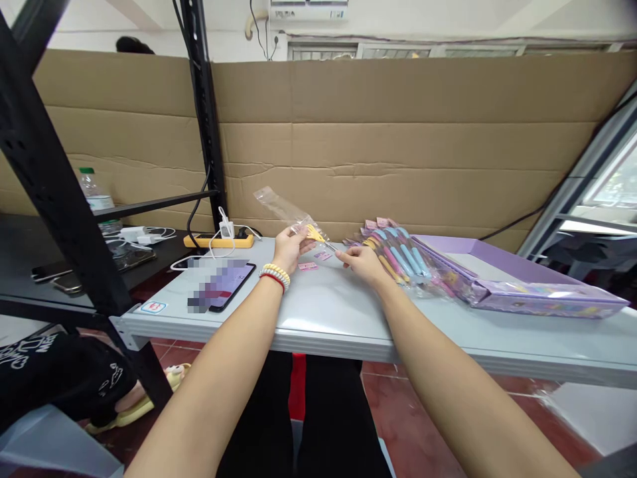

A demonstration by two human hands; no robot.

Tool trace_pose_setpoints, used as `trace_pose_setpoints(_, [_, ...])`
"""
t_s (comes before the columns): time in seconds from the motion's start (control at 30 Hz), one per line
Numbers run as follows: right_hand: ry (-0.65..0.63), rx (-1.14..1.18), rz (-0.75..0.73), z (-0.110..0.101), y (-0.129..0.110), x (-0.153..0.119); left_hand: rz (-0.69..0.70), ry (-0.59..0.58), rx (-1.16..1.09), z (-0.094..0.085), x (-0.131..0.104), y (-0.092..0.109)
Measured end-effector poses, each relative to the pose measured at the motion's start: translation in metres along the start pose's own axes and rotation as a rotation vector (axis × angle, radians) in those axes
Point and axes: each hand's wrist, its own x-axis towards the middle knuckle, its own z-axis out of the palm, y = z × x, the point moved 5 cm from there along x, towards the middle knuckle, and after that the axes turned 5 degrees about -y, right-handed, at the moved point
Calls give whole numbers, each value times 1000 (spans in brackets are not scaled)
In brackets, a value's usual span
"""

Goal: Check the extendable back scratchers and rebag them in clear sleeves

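My left hand (pixel 291 251) is closed on a clear plastic bag (pixel 286 207), whose empty end sticks up to the left. A yellow item (pixel 314 233) shows in the bag beside my fingers. My right hand (pixel 362 261) pinches the thin silvery end of something at the bag's right end; its exact shape is too small to tell. Small pink cards (pixel 307 266) lie on the grey table between my hands. Right of my right hand is a pile of bagged pens (pixel 404 255) in blue, yellow and pink.
A purple box (pixel 537 295) stands on the table (pixel 333 322) at the right. On the left are a phone (pixel 233 287), a white charger and a yellow power strip (pixel 219 241). Black shelf posts rise at the left; cardboard (pixel 398 146) stands behind. A person's leg shows lower left.
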Motion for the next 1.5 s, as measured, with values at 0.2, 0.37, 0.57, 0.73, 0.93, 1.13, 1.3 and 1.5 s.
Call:
trace_pose_setpoints(0.2, [164, -26, -98, 4, -11, -4, -21, -47, 160, 9, -3, -10])
trace_pose_setpoints(0.37, [208, -79, -107, 11, -17, -5, -93, -107, 254, 16, -8, -19])
trace_pose_setpoints(0.57, [232, -76, -127, 14, -17, -4, -142, -210, 245, 19, -8, -22])
trace_pose_setpoints(0.73, [159, -90, -219, 23, -22, -6, -37, -3, 4, 8, -1, -11])
trace_pose_setpoints(0.93, [-156, 74, 3, 27, -18, -10, 77, 237, -112, -15, 6, 5])
trace_pose_setpoints(1.13, [-96, 349, 29, 28, -13, -6, 81, 193, -26, -15, 6, 4])
trace_pose_setpoints(1.3, [-75, 394, 9, 32, -14, -4, -62, -20, 108, 9, -2, -11])
trace_pose_setpoints(1.5, [-223, 705, -78, 23, -28, -10, -15, 48, -2, 0, 1, 0])
